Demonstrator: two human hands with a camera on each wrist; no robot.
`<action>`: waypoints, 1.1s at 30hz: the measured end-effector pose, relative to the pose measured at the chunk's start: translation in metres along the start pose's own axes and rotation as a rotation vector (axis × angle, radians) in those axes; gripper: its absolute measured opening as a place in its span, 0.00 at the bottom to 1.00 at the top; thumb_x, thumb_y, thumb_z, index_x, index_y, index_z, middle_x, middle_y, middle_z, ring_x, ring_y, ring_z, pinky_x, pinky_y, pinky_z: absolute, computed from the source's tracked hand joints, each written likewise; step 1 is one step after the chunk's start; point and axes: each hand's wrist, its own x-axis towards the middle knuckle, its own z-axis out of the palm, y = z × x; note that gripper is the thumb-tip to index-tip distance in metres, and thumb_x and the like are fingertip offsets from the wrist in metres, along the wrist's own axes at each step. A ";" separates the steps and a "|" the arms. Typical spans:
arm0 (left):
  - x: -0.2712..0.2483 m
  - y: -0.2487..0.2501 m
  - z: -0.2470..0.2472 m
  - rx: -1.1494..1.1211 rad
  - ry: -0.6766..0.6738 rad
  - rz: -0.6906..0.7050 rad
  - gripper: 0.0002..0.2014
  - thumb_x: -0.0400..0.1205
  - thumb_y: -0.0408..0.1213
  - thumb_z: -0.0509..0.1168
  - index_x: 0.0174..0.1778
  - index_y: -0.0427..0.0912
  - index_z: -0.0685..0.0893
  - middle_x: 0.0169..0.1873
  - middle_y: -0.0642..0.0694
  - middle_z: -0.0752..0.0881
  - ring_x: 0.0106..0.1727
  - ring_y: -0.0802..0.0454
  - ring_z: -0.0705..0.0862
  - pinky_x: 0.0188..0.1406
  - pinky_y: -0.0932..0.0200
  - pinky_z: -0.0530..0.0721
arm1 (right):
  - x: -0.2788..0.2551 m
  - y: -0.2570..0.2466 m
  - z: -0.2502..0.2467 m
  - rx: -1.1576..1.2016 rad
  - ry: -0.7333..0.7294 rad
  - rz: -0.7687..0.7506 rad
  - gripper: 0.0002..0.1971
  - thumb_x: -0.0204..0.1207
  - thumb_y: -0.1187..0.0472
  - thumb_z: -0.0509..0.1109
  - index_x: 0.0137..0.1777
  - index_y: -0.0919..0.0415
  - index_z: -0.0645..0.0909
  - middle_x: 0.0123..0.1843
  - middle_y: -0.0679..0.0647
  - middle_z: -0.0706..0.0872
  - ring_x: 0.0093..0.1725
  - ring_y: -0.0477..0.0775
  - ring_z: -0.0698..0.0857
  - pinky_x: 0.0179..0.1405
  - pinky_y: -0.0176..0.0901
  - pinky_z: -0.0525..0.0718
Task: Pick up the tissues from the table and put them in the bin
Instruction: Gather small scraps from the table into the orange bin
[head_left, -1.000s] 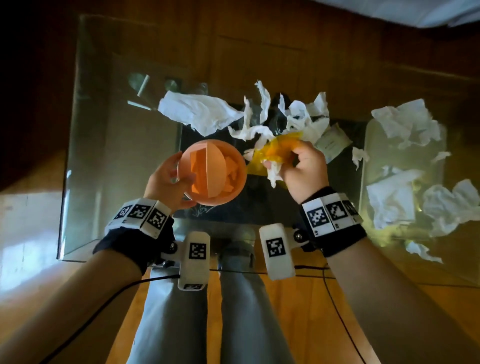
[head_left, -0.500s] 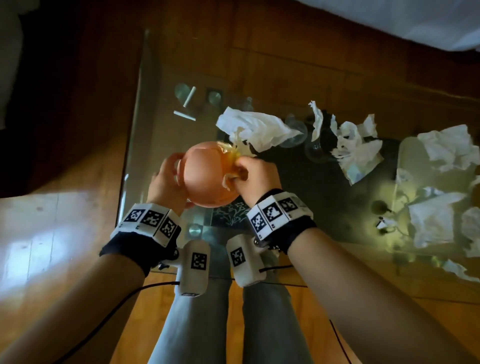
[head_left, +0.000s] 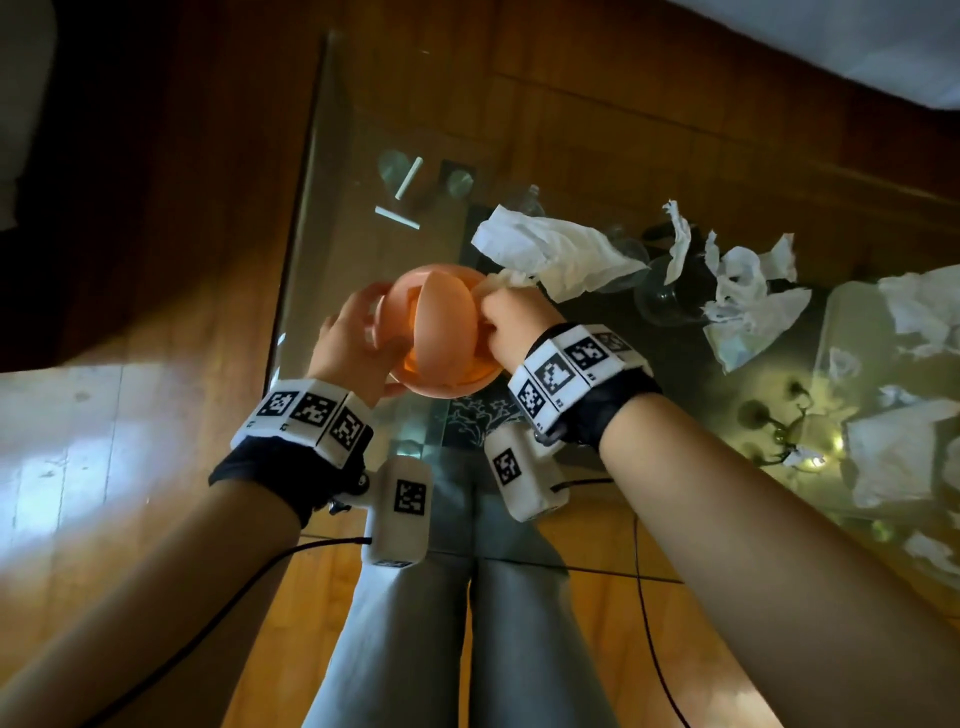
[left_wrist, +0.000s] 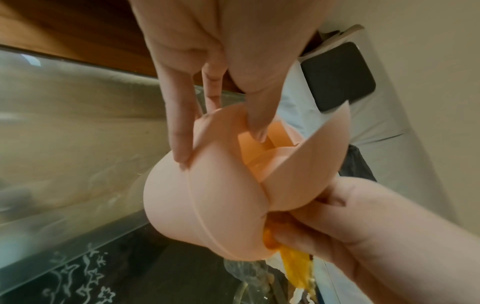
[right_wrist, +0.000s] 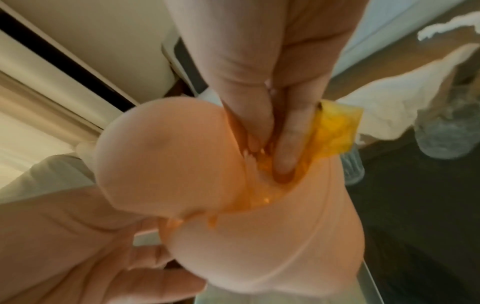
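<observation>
Tissue goes into the bin: my right hand pinches it, my left hand grips the bin.

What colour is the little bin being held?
Peach-orange; the bin shows best in the left wrist view.

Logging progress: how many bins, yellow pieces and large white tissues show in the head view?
Bin: 1
Yellow piece: 1
Large white tissues: 5 (small scraps uncounted)
Total: 7
</observation>
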 end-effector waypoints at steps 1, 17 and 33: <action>0.001 -0.001 0.000 -0.002 0.000 0.001 0.32 0.73 0.27 0.68 0.67 0.64 0.71 0.70 0.40 0.71 0.67 0.35 0.74 0.41 0.32 0.88 | -0.003 0.000 -0.005 0.032 0.063 -0.027 0.11 0.77 0.69 0.59 0.54 0.67 0.81 0.57 0.64 0.84 0.57 0.63 0.82 0.55 0.45 0.80; -0.011 0.006 0.006 -0.136 0.051 -0.002 0.28 0.76 0.29 0.66 0.71 0.55 0.72 0.59 0.49 0.73 0.67 0.37 0.74 0.50 0.29 0.85 | 0.007 0.045 0.002 0.431 0.155 -0.121 0.22 0.73 0.67 0.67 0.67 0.54 0.75 0.67 0.54 0.80 0.65 0.50 0.78 0.58 0.32 0.75; -0.018 0.008 0.009 -0.347 0.105 -0.020 0.25 0.76 0.29 0.67 0.65 0.55 0.73 0.47 0.54 0.76 0.65 0.38 0.75 0.51 0.29 0.84 | -0.007 0.031 0.006 -0.120 0.182 -0.346 0.05 0.73 0.62 0.67 0.47 0.55 0.82 0.56 0.50 0.87 0.64 0.52 0.78 0.67 0.51 0.60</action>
